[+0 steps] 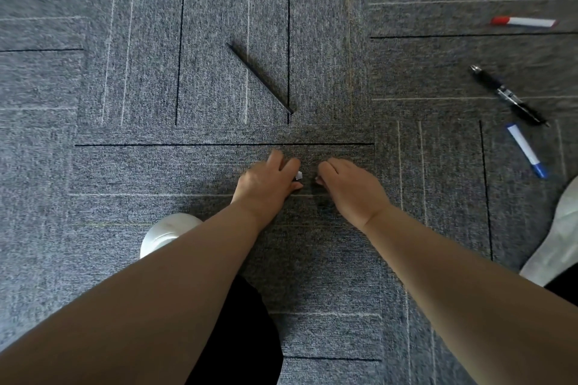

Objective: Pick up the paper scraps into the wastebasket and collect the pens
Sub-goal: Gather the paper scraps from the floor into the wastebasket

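Both my hands rest low on the grey carpet, close together. My left hand [268, 182] is curled around a small white paper scrap [299, 175] that peeks out beside its fingers. My right hand [347, 184] is curled with fingertips on the carpet just right of the scrap; whether it holds anything is hidden. A thin black pencil [259, 77] lies diagonally beyond my hands. To the right lie a red-capped white marker [523, 21], a black pen [508, 95] and a blue-capped white marker [526, 150]. No wastebasket is in view.
My white shoes show at the lower left [165, 234] and at the right edge [560, 228], with dark trouser legs below them. Grey carpet tiles [125, 166] with thin lines cover the whole floor.
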`<state>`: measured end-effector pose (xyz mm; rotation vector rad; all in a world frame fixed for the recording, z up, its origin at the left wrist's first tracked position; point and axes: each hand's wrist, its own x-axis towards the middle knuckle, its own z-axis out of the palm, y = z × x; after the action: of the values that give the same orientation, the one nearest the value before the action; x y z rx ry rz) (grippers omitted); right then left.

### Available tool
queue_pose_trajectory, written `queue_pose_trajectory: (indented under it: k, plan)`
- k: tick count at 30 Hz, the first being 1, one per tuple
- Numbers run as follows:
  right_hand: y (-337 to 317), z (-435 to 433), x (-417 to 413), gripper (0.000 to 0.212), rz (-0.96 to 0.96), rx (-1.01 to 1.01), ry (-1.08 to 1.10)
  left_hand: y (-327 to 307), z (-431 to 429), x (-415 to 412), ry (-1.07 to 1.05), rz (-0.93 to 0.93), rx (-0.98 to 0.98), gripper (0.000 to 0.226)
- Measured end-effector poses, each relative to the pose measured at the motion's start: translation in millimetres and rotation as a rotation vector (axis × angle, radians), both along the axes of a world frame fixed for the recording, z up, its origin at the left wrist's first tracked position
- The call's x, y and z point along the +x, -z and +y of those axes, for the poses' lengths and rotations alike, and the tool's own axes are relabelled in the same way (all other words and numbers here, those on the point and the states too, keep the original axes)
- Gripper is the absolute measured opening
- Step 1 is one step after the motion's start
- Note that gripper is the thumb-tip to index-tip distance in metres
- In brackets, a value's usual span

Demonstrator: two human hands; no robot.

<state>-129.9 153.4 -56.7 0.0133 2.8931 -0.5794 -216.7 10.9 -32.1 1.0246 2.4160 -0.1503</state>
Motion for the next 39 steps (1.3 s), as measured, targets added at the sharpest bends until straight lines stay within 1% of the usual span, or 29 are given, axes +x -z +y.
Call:
queue_pose_trajectory:
  k: [2, 4, 8, 10, 11, 13, 15, 18, 21, 23, 25, 28, 29, 32, 34, 37, 39]
  plan:
    - [0, 5, 6, 0.015, -0.025, 0.012, 0.022, 2, 2, 1, 0.009, -0.021, 0.051, 0.033]
    - [-1, 10, 14, 0.015, -0.009, 0.008, 0.049, 4, 5, 4, 0.012, -0.053, 0.087, 0.033]
    - [-2, 19, 25, 0.008, 0.011, 0.008, 0.093, 3, 12, 6, 0.03, -0.089, 0.046, 0.051]
    - [-5, 27, 26, 0.003, 0.04, -0.025, 0.148, 2, 14, 5, 0.064, -0.089, 0.061, 0.043]
    - [-6, 31, 28, 0.007, 0.06, -0.041, 0.175, 2, 15, 5, 0.078, -0.104, 0.088, 0.037]
    - [-10, 39, 31, 0.009, 0.081, -0.079, 0.219, 2, 17, 8, 0.083, -0.134, 0.121, 0.032]
    - [-15, 49, 36, 0.01, 0.094, -0.106, 0.254, 0, 20, 9, 0.015, -0.162, 0.132, 0.029]
    - [-34, 67, 43, 0.012, 0.149, -0.12, 0.318, -16, 31, 4, -0.163, -0.189, 0.201, 0.024]
    - [-62, 94, 50, 0.013, 0.17, -0.111, 0.374, -50, 58, -4, -0.248, -0.178, 0.324, 0.017]
    - [-87, 112, 56, 0.011, 0.187, -0.113, 0.404, -79, 85, -6, -0.275, -0.167, 0.39, 0.021]
    - [-117, 133, 62, 0.009, 0.229, -0.111, 0.446, -108, 115, -5, -0.239, -0.154, 0.458, 0.02]
    - [-164, 174, 78, 0.009, 0.396, -0.033, 0.456, -152, 163, 7, -0.107, -0.123, 0.527, 0.021]
    - [-179, 190, 86, 0.011, 0.433, 0.005, 0.462, -165, 180, 12, -0.055, -0.117, 0.551, 0.022]
    - [-220, 241, 119, 0.026, 0.513, 0.07, 0.545, -202, 237, 34, 0.108, -0.097, 0.667, 0.024]
    - [-248, 275, 142, 0.028, 0.581, 0.094, 0.588, -226, 281, 52, 0.169, -0.111, 0.739, 0.025]
    - [-278, 328, 169, 0.029, 0.638, 0.189, 0.657, -255, 357, 86, 0.214, -0.136, 0.819, 0.019]
    - [-289, 359, 182, 0.026, 0.64, 0.217, 0.728, -269, 405, 107, 0.25, -0.13, 0.883, 0.017]
